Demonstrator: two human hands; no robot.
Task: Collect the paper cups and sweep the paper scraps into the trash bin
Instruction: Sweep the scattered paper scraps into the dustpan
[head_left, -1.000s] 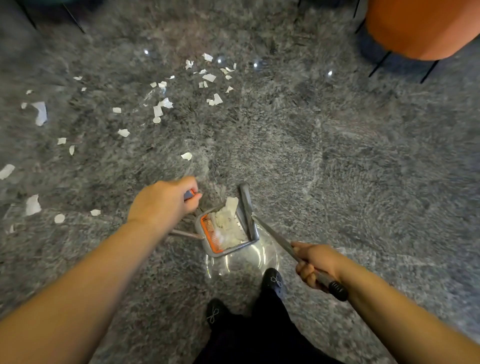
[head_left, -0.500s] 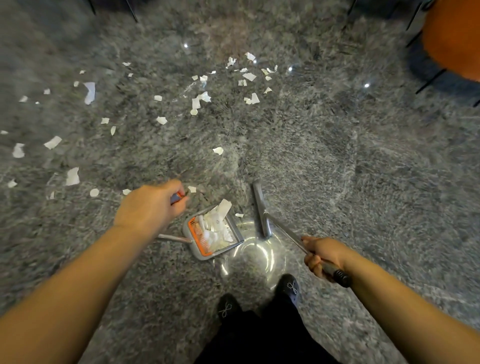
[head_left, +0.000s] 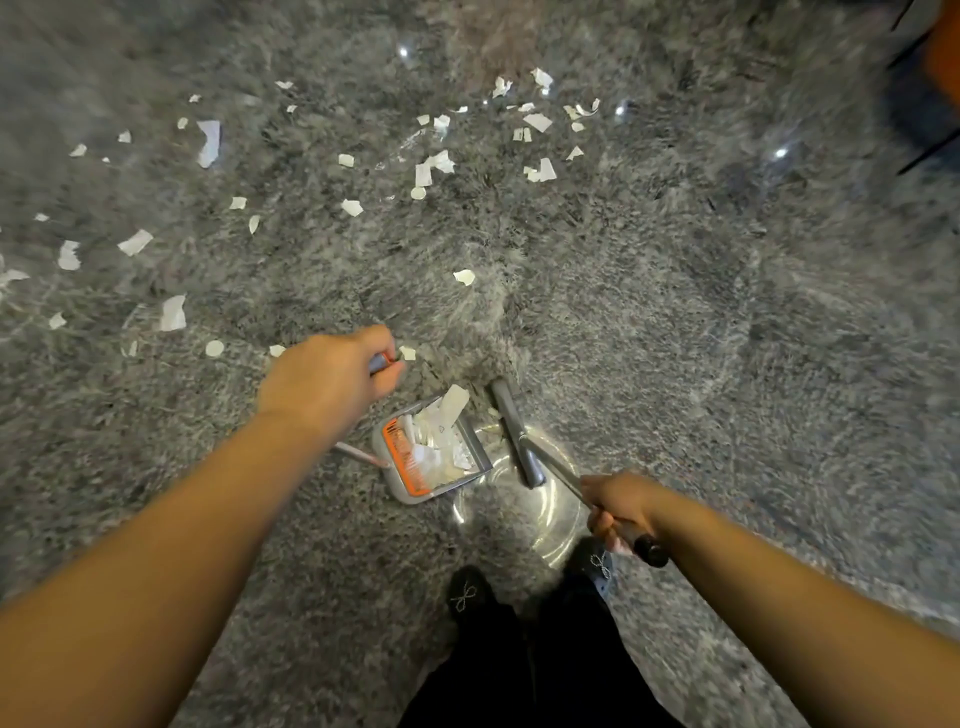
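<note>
Your left hand (head_left: 332, 382) grips the dustpan (head_left: 431, 451) handle, right hand (head_left: 618, 503) the broom (head_left: 517, 434), now parted; scraps (head_left: 431, 169) ahead remain.

We lose the dustpan handle (head_left: 358, 453) under the left hand (head_left: 326, 383). The orange seat (head_left: 946, 67) is cut off at the upper right edge, blurred. The right hand (head_left: 619, 506) covers part of the broom handle (head_left: 558, 469). Both forearms run out of the frame's bottom.
</note>
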